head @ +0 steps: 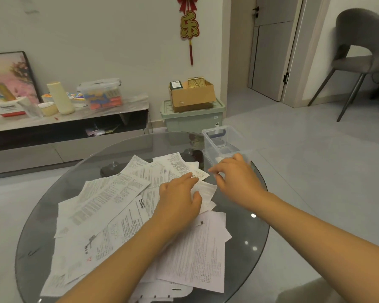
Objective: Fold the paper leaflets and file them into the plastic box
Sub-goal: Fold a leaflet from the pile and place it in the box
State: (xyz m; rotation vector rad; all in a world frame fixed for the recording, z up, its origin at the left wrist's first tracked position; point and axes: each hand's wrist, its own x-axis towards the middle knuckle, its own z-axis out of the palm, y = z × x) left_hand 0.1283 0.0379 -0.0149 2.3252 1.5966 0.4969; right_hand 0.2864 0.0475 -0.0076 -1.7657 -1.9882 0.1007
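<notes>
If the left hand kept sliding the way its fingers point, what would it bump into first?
Probably the small leaflet just beyond the left hand, at its fingertips; farther on stands the clear plastic box, though depth is hard to judge.

1. Printed white paper leaflets (109, 206) are lying unfolded in a loose overlapping heap, covering the near and left part of the round surface
2. A clear plastic box (224, 142) is sitting upright and lidless at the far right edge, just beyond the heap, showing a blue handle
</notes>
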